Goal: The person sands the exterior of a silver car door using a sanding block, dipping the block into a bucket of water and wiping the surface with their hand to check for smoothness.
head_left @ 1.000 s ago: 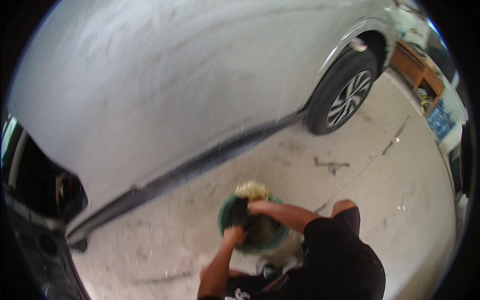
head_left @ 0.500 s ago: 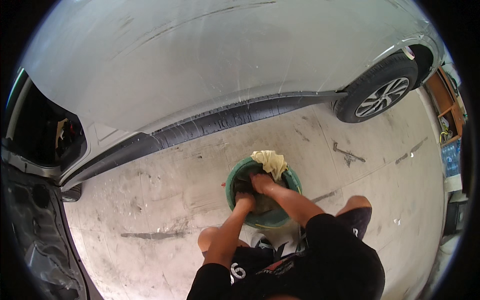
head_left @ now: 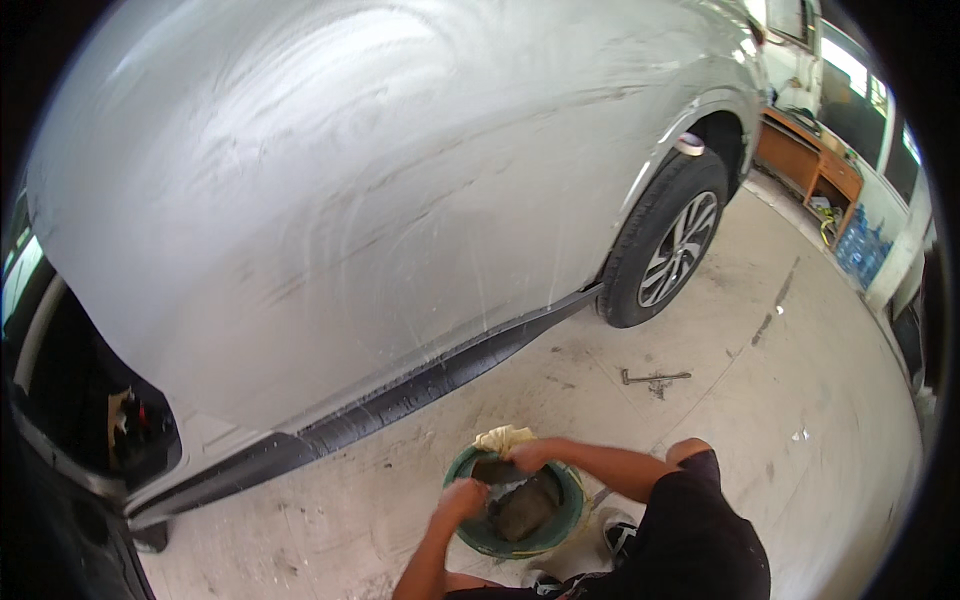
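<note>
A round green tub (head_left: 462, 535) stands on the floor in front of me, with murky water (head_left: 530, 508) in it. Over its far edge hangs a pale yellow cloth (head_left: 500, 437). My left hand (head_left: 464, 497) is closed above the tub's left side. At the far right side, next to the yellow cloth, my right hand (head_left: 528, 456) is closed too. Between them shows a wet grey-brown piece (head_left: 492, 468) that looks like cloth, gripped by both hands. Motion blur and the fingers hide its full shape.
A silver car's side panel (head_left: 350, 220), smeared and streaked, rises beyond the tub. Its wheel (head_left: 670, 245) stands at the right. A metal wrench (head_left: 655, 377) lies on the floor. Blue water bottles (head_left: 862, 245) and a wooden desk (head_left: 800, 160) are at far right.
Both hands have risen from inside the tub to above its rim and moved apart. The view has tilted up, showing more of the car and the right side of the room.
</note>
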{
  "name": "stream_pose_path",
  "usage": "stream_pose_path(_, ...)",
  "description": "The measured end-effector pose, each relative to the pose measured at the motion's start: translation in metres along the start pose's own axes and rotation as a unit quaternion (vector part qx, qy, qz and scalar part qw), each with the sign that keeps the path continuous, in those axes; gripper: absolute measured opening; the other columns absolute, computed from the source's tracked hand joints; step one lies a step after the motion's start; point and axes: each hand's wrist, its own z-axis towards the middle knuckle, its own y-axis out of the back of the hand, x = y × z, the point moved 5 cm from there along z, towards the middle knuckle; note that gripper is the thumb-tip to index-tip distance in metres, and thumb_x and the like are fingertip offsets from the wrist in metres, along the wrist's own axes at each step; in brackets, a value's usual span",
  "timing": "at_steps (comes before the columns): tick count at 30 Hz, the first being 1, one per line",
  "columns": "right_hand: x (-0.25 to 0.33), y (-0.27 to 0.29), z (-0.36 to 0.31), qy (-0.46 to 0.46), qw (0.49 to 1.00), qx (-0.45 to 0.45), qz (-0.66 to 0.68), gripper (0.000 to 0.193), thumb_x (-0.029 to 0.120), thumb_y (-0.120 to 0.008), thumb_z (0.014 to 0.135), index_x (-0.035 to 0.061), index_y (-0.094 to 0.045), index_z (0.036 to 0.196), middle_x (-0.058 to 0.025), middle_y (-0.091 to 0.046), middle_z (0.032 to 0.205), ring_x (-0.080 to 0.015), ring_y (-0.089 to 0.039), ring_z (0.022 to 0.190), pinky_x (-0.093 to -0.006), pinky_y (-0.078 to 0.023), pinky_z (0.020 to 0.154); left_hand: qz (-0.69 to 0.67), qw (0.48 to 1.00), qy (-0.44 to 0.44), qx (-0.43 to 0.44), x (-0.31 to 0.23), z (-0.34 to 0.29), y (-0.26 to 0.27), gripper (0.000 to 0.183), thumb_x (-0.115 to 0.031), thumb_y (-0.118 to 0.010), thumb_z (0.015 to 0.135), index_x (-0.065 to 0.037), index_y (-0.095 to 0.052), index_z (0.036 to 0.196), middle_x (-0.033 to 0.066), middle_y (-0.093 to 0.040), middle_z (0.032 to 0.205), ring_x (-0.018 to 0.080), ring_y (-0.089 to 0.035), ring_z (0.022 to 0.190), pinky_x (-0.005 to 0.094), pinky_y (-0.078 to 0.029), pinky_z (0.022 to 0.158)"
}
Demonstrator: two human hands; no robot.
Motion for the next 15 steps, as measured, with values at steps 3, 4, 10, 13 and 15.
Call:
stream_pose_path(3, 0.074, 0.191, -0.093, -0.124, 0.976, -0.119, -0.138, 0.025, 0.017, -0.056, 0.085, -0.0039, -0.065, 0.094, -0.0246, -0.067, 0.088, -0.039, -0.066, 0.085, -0.046, -0.051, 0.075, -0.065, 0.944, -0.058, -0.319, -0.038, -0.052, 0.185, 0.032, -0.018, -0.061, 0.091, -0.007, -0.066, 0.121, 0.0179, -0.069, 0.117, 0.0372, -0.066, 0.106, 0.0467, -0.052, 0.092)
stream_pose_path(4, 0.1, 0.257, -0.132, -0.134, 0.951, -0.238, -0.142, 0.024, 0.016, -0.056, 0.087, -0.0046, -0.064, 0.096, -0.0266, -0.066, 0.091, -0.0406, -0.066, 0.087, -0.0471, -0.051, 0.076, 0.002, 0.892, -0.129, -0.433, -0.044, -0.067, 0.232, 0.04, -0.01, -0.065, 0.086, -0.009, -0.063, 0.126, 0.0169, -0.067, 0.122, 0.0353, -0.064, 0.113, 0.0462, -0.05, 0.097)
stream_pose_path(10, 0.227, 0.499, -0.28, 0.062, 0.623, -0.766, -0.143, 0.053, -0.004, -0.046, 0.089, 0.0046, -0.047, 0.141, -0.0313, -0.061, 0.12, -0.0449, -0.06, 0.111, -0.0447, -0.047, 0.095, 0.342, 0.662, -0.175, -0.644, -0.131, -0.127, 0.481, 0.055, -0.005, -0.062, 0.083, -0.012, -0.052, 0.136, 0.0136, -0.046, 0.15, 0.0357, -0.039, 0.142, 0.0572, -0.026, 0.116)
stream_pose_path(13, 0.224, 0.573, -0.257, 0.134, 0.554, -0.754, -0.328, 0.074, -0.01, -0.044, 0.083, 0.0094, -0.033, 0.153, -0.0281, -0.033, 0.154, -0.041, -0.032, 0.145, -0.0421, -0.025, 0.12, 0.373, 0.631, -0.097, -0.673, -0.142, -0.118, 0.527, 0.059, -0.011, -0.06, 0.086, -0.012, -0.045, 0.144, 0.0144, -0.038, 0.157, 0.0359, -0.03, 0.147, 0.0568, -0.017, 0.119)
stream_pose_path(15, 0.246, 0.567, -0.21, 0.1, 0.585, -0.703, -0.391, 0.087, -0.004, -0.06, 0.077, 0.005, -0.024, 0.156, -0.024, -0.024, 0.16, -0.0412, -0.02, 0.15, -0.0501, -0.019, 0.122, 0.419, 0.626, -0.011, -0.657, -0.136, -0.117, 0.529, 0.059, -0.021, -0.057, 0.09, -0.011, -0.043, 0.146, 0.0152, -0.035, 0.159, 0.0376, -0.027, 0.149, 0.0569, -0.014, 0.12)
